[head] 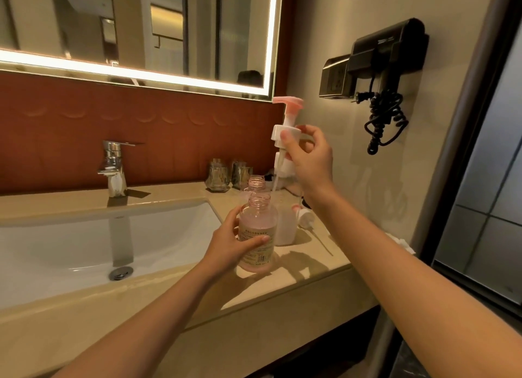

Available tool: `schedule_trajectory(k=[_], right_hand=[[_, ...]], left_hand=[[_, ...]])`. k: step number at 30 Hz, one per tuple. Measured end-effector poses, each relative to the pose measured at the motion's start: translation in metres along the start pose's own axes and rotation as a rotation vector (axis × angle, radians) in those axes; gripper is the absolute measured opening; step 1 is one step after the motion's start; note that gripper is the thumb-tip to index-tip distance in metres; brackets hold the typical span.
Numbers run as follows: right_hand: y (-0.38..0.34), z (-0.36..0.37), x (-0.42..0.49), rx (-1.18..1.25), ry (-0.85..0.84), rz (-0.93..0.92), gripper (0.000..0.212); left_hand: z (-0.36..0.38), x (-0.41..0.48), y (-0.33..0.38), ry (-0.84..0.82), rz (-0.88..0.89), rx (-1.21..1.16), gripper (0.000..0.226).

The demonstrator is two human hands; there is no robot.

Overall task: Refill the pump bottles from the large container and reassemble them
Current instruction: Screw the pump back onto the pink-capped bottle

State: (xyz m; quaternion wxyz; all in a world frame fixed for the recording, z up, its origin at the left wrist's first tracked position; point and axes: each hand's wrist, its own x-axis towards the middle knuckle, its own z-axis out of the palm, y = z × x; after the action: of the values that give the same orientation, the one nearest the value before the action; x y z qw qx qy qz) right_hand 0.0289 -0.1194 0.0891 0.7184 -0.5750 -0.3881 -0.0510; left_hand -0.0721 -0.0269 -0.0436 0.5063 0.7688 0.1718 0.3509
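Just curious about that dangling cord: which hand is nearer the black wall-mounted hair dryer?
Right. The right hand is raised below-left of the black wall-mounted hair dryer, holding the white-and-pink pump head; the left hand is lower and farther, gripping the clear pink bottle.

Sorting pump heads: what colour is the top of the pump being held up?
Pink: the pump top shows it clearly in the head view.

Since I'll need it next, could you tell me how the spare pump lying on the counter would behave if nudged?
The spare pump lies on its side with a round collar, so it would probably roll or pivot. Its thin dip tube looks bendy, likely flexing when lifted. Small plastic, so probably light.
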Motion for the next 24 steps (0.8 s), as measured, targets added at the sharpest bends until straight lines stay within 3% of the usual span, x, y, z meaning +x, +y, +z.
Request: schedule_trajectory(k=[12, 20, 24], right_hand=[[-0.003, 0.014, 0.002, 0.059, 0.028, -0.062, 0.038], [0.042, 0.015, -0.033, -0.072, -0.209, 0.013, 0.042], [0.053, 0.011, -0.044, -0.084, -0.255, 0.042, 0.039]], left_hand=[[-0.006, -0.001, 0.002, -0.027, -0.021, -0.011, 0.08], [-0.006, -0.002, -0.001, -0.037, -0.008, -0.024, 0.067], [-0.006, 0.0, -0.003, -0.025, -0.004, -0.007, 0.071]])
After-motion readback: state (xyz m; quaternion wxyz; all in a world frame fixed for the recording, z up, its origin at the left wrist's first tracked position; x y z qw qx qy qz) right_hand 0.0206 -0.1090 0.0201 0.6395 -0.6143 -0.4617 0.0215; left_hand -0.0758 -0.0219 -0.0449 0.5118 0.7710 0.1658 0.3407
